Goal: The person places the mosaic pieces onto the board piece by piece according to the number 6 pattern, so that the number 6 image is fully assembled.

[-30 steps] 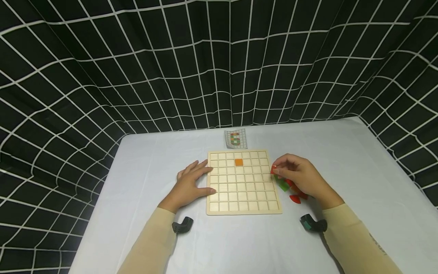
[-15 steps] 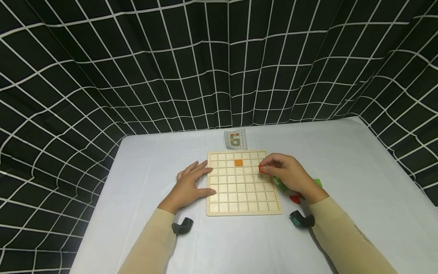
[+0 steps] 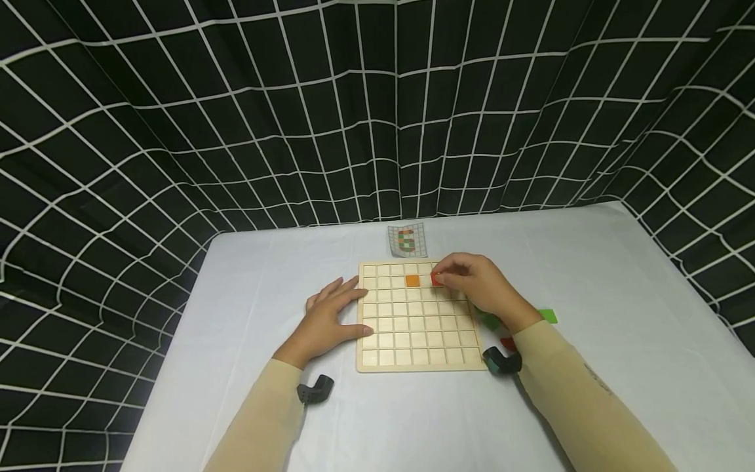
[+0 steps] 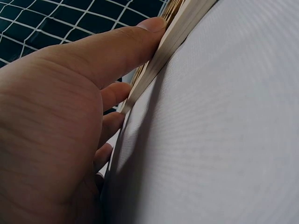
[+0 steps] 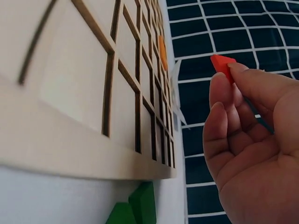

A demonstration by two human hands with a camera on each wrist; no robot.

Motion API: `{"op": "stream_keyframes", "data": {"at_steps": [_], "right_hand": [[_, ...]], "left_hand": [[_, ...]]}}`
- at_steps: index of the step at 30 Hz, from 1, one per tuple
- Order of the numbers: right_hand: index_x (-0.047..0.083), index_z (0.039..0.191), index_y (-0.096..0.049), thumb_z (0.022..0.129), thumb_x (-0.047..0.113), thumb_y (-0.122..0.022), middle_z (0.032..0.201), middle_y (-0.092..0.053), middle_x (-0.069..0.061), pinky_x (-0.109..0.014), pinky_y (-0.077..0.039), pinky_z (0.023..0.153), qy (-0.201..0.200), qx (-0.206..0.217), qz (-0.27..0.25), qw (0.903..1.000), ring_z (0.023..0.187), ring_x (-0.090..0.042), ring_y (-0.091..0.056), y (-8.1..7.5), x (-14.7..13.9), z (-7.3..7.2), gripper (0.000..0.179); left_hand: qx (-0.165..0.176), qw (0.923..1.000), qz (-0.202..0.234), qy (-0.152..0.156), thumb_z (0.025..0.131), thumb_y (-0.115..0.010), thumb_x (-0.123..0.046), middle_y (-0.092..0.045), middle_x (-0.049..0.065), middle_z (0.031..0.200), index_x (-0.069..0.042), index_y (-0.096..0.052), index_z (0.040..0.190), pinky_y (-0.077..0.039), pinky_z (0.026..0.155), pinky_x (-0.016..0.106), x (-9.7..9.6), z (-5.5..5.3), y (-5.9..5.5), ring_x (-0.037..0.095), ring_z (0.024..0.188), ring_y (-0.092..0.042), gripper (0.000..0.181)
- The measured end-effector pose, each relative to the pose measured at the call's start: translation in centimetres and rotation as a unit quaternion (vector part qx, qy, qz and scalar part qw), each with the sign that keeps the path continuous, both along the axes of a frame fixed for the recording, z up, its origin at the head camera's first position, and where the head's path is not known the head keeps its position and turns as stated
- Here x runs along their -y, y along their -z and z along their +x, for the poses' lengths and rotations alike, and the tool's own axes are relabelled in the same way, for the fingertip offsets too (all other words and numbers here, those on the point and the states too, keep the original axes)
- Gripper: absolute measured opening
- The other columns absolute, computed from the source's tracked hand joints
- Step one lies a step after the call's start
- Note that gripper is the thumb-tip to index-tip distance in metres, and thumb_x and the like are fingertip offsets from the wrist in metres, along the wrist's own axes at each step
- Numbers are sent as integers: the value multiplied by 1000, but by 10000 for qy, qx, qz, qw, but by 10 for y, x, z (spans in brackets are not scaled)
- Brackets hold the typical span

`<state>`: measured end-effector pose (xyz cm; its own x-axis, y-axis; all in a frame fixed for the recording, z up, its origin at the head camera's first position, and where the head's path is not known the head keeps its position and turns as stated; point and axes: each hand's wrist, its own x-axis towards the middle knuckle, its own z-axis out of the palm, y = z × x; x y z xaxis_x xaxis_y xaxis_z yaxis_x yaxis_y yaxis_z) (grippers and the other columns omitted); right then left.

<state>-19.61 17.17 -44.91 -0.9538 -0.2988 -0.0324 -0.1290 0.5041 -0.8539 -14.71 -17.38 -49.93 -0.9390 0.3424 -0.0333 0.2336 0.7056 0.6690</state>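
Observation:
A pale wooden grid board [image 3: 407, 371] lies on the white table, with one orange square tile [image 3: 412, 280] in a cell of its upper part. My right hand [image 3: 480, 285] pinches a red tile [image 5: 222, 65] between thumb and fingers, over the board's upper right cells and to the right of the orange tile. The left hand [image 3: 330, 321] rests along the board's left side, fingers spread and thumb on the rim. In the left wrist view its thumb [image 4: 126, 44] and fingertips touch the board's wooden edge [image 4: 159, 58].
Behind the board lies a small printed sheet [image 3: 407, 240] with a coloured grid pattern. Green pieces [image 5: 142, 203] lie by the board's right edge, partly under the right arm, with a red piece [image 3: 508, 343] and another green piece [image 3: 548, 316] nearby. A black gridded curtain [image 3: 377, 118] hangs behind the table.
My right hand has carried the red tile leftward from beside the board to over its upper right cells, nearing the orange tile. The left hand has stayed in place.

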Motion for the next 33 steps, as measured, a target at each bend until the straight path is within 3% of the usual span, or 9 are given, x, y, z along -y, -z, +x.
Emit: {"op": "stream_keyframes", "data": {"at_steps": [11, 21, 33], "right_hand": [[11, 117, -82, 104, 12, -76, 118, -77, -6, -49, -51, 101, 6, -44, 141, 9999, 111, -28, -68, 3, 10, -11, 15], [10, 110, -81, 105, 10, -74, 104, -77, -3, -48, -51, 98, -186, -84, 182, 9996, 104, -28, -66, 13, 14, -20, 9], [12, 108, -81, 104, 14, -77, 104, -77, -1, -51, -49, 103, -222, -127, 714, 9971, 109, -28, -64, 20, 22, -22, 6]], "left_hand": [[-11, 10000, 24, -17, 87, -92, -51, -32, -9, 175, -25, -61, 156, -9, 124, 54, 0, 0, 0, 22, 164, -13, 80], [33, 10000, 51, -21, 87, -92, -50, -32, -10, 175, -25, -61, 156, -9, 124, 53, 0, 1, -2, 21, 164, -13, 80], [36, 10000, -15, -5, 88, -92, -49, -32, -10, 175, -25, -60, 158, -9, 124, 53, 0, 0, -2, 21, 164, -13, 80]]}}
